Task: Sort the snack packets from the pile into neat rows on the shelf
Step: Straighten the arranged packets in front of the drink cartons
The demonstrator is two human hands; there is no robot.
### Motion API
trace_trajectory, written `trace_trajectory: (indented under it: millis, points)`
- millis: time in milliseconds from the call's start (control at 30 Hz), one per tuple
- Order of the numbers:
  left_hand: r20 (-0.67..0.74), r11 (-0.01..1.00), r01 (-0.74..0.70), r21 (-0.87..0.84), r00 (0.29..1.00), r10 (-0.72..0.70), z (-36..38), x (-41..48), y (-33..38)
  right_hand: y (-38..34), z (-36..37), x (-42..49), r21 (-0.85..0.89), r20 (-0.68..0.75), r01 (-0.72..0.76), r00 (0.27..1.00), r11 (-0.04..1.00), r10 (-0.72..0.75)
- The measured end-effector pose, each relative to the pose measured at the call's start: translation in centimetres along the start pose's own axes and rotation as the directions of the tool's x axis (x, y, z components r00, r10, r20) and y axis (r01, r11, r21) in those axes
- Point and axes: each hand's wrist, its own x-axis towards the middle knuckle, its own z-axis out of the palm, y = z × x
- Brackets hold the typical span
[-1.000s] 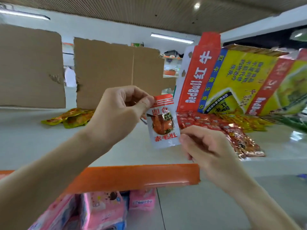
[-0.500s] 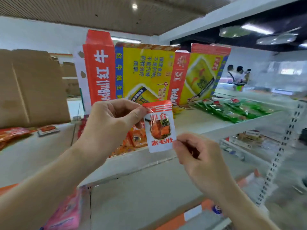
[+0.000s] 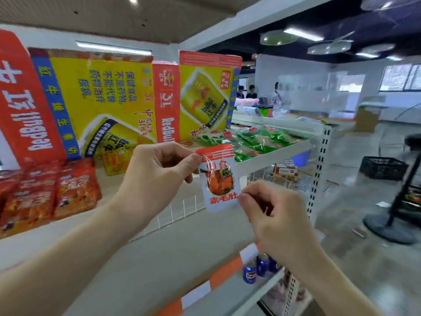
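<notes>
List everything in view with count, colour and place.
white snack packet: one, white with red top, held between both hands
red snack packets: several, red-orange, shelf left
green snack packets: many, green, shelf right end
Red Bull cartons: at least two, yellow, red and blue, upright at shelf back
shelf: one, white, ahead
blue cans: about three, blue, lower shelf
black crate: one, black, floor at right
left hand: one, pinches packet's top left corner
right hand: one, pinches packet's lower right edge

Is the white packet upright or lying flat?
Upright: white packet, red band up; left hand pinches its top, right hand its lower corner.
</notes>
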Motion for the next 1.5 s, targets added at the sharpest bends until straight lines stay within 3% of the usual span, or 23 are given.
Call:
trace_trajectory:
  millis: [300,533,733,933,1267,1500]
  points:
    - [-0.008,0.998,0.028,0.060,1.000,-0.027,1.1,3.2,-1.5,2.7,0.8,3.8,-0.018,0.069,-0.020,0.997,1.000,0.022]
    - [-0.024,0.990,-0.033,0.134,0.999,0.037,1.0,7.9,-2.8,3.9,3.4,8.3,-0.022,0.084,-0.024,0.996,0.999,0.025]
    - [-0.115,0.998,-0.032,0.051,0.993,0.038,-0.1,12.6,-3.9,4.3,4.8,15.0,-0.030,0.063,0.066,0.996,0.997,-0.064]
    - [-0.138,0.997,0.074,0.029,0.988,-0.069,-0.3,16.1,-6.0,6.0,6.5,18.3,-0.040,0.129,0.112,0.986,0.993,-0.106]
    - [-0.200,0.995,0.103,-0.012,0.974,-0.103,0.9,19.1,-7.9,8.9,7.3,23.1,0.104,0.173,0.113,0.976,0.988,-0.130]
    - [-0.311,0.973,0.148,0.180,0.947,-0.086,2.3,21.7,-8.6,10.0,8.0,28.3,0.105,0.232,0.148,0.958,0.983,-0.169]
